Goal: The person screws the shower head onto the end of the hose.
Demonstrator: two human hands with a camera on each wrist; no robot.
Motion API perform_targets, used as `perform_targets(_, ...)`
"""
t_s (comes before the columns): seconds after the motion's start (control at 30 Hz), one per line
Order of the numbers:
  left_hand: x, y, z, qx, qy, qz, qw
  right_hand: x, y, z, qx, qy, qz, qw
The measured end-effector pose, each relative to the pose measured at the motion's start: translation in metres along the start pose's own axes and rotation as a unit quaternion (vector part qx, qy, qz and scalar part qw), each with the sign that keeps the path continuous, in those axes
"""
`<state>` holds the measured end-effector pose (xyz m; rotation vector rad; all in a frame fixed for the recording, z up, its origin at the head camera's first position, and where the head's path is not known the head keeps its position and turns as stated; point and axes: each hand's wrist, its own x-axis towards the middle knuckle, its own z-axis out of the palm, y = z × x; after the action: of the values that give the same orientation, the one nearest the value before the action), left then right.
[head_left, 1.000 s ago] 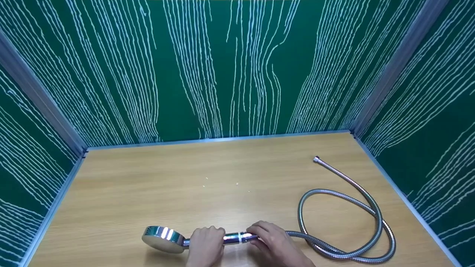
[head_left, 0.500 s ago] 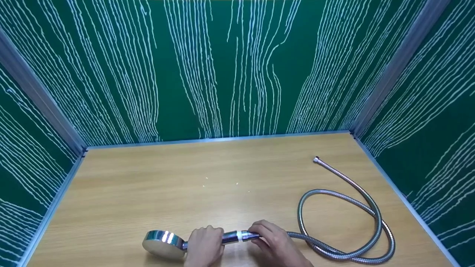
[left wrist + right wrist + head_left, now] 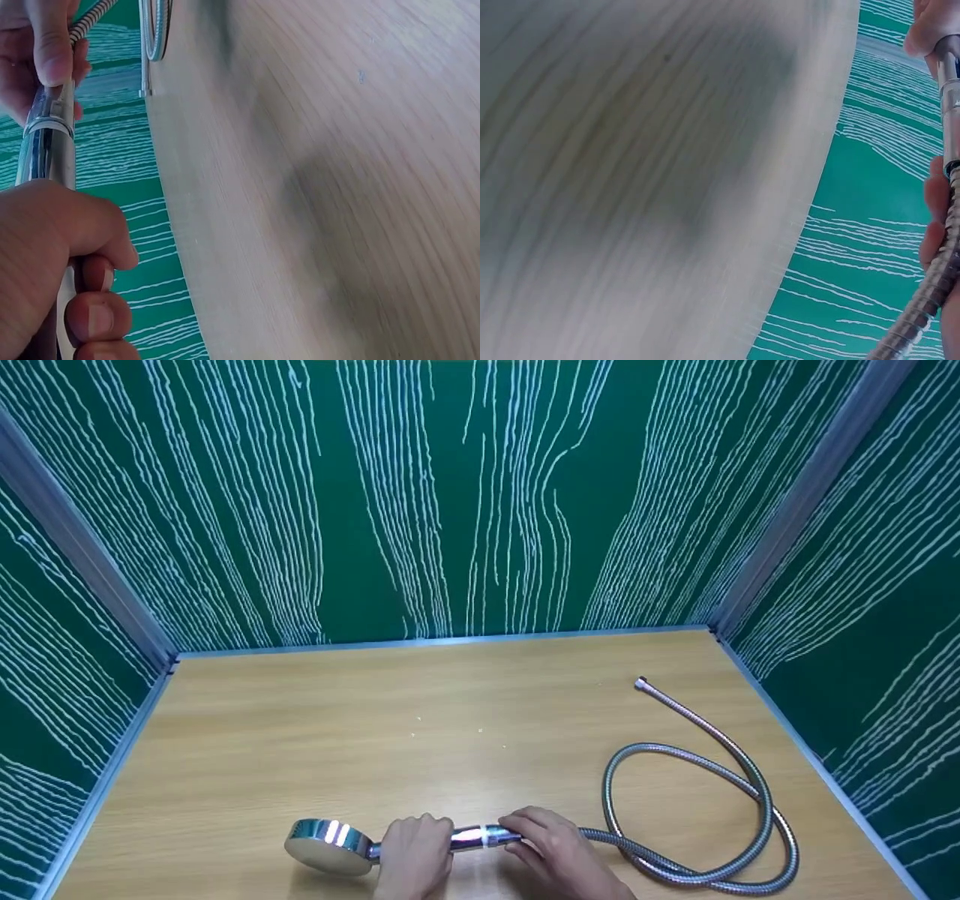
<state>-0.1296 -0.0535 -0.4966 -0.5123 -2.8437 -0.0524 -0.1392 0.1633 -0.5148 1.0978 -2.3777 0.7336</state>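
Left hand [image 3: 416, 851] is gripping the shower handle [image 3: 466, 838], right hand [image 3: 559, 847] pinching the adjoining hose connector [image 3: 504, 835], seemingly adjusting their fit, with steady alignment needed next.

Head view: evenly bright, and I read the white wall lines [image 3: 411, 510] clearly.
Shower head [image 3: 328, 853]: two white glare streaks on its chrome rim; I take the light as coming from above.
Tabletop [image 3: 315, 735]: faint central sheen, soft shadows beneath the chrome and the right hand [image 3: 559, 851].
Left wrist view: pale, washed out toward upper right, a broad blurry shadow crossing.
Right wrist view: I get hazy, smeared grain and a bowed table edge.
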Motion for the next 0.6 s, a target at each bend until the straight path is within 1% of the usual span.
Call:
perform_targets(0.07, 0.0001, 0.0, -0.0002, 0.001, 0.001, 0.0, 1.0, 0.0, -0.0004, -0.0012, -0.012, -0.023, 0.006, 1.0)
perform_targets(0.17, 0.0, 0.0, 0.0002, 0.0, -0.002, 0.0, 1.0, 0.0, -0.0015, -0.0034, -0.018, -0.073, 0.03, 0.997)
perform_targets(0.23, 0.0, -0.0001, 0.0006, -0.001, -0.006, -0.001, 1.0, 0.0001, -0.0024, -0.0044, -0.01, -0.101, 0.052, 0.993)
perform_targets(0.3, 0.0001, -0.0003, 0.0009, -0.002, -0.007, -0.002, 1.0, 0.0007, -0.0031, -0.0045, 0.006, -0.112, 0.072, 0.991)
perform_targets(0.37, 0.0001, -0.0006, 0.0007, -0.004, -0.007, -0.003, 1.0, 0.001, -0.0036, -0.0038, 0.02, -0.107, 0.083, 0.991)
perform_targets(0.43, 0.0, -0.001, 0.0007, -0.003, -0.004, -0.001, 1.0, 0.0011, -0.0036, -0.0025, 0.031, -0.09, 0.085, 0.992)
perform_targets(0.53, 0.0, -0.0012, 0.0004, -0.002, -0.002, 0.003, 1.0, 0.0007, -0.0034, -0.0014, 0.033, -0.066, 0.074, 0.995)
perform_targets(0.6, 0.0002, -0.0013, 0.0007, -0.001, -0.003, 0.005, 1.0, 0.0009, -0.0031, -0.0019, 0.034, -0.064, 0.07, 0.995)
